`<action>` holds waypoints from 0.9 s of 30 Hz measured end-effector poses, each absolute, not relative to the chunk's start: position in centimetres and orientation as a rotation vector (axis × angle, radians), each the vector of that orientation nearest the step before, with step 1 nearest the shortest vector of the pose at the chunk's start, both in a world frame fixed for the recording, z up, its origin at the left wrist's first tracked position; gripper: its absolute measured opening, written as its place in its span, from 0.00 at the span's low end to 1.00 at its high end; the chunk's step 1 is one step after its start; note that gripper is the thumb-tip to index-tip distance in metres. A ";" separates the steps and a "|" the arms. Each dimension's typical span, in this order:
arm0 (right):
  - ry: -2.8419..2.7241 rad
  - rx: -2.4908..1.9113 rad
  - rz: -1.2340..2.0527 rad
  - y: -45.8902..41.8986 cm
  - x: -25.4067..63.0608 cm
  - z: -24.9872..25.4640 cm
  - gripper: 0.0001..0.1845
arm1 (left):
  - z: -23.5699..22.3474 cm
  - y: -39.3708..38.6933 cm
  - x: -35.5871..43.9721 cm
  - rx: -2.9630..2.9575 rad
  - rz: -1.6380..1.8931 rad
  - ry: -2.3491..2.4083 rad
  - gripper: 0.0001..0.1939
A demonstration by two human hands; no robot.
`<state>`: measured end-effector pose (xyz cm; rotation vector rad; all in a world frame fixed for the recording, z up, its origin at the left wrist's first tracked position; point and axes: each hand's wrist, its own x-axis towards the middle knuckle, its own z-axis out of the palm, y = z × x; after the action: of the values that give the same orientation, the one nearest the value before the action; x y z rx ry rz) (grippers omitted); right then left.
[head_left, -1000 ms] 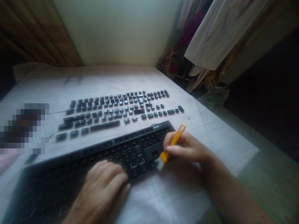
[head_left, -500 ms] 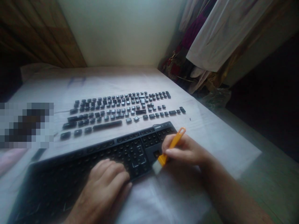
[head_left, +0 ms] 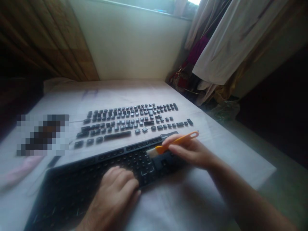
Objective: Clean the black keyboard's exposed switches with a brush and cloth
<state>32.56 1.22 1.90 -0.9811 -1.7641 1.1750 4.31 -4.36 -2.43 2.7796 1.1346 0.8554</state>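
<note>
A black keyboard (head_left: 79, 179), its keycaps taken off, lies at a slant across the near part of the bed or table. My left hand (head_left: 117, 189) grips its front edge, fingers over the top and thumb at the near side. In my right hand (head_left: 190, 150) is a brush with an orange handle (head_left: 176, 141), held between thumb and fingers. Its pale bristles (head_left: 152, 153) touch or hover just over the upper right part of the keyboard; I cannot tell which. Beyond the keyboard, loose black keycaps (head_left: 122, 122) are laid out in rows, with the long space bar (head_left: 117, 135) nearest.
A white cloth (head_left: 216, 154) covers the surface, whose right edge drops to the floor. A blurred-out item (head_left: 43, 134) and something pink (head_left: 26, 166) lie at the left. Hanging clothes (head_left: 216, 48) are at the right, a brown curtain (head_left: 53, 41) at the back left.
The brush has moved from the keyboard's front edge up and away from me, and its handle now lies flatter. My left hand stays on the keyboard. The view has tilted up slightly.
</note>
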 end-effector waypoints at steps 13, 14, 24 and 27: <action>-2.009 -0.927 0.726 2.8 28.3 1.6 0.05 | -1.0 0.5 -7.6 2.527 0.935 1.682 0.16; -2.011 -0.922 0.721 2.6 28.2 1.2 0.05 | -1.3 0.9 -9.0 2.392 0.890 1.787 0.18; -2.065 -0.852 0.691 1.8 28.5 -0.2 0.05 | -2.0 0.9 -11.4 1.573 0.764 2.159 0.29; -2.094 -0.836 0.713 2.0 28.6 -0.2 0.06 | -2.9 0.9 -12.3 1.584 0.783 2.215 0.30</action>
<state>28.64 1.96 -0.15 -0.8360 -2.0938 0.7127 -12.28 0.92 -2.86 1.5839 2.2151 0.7830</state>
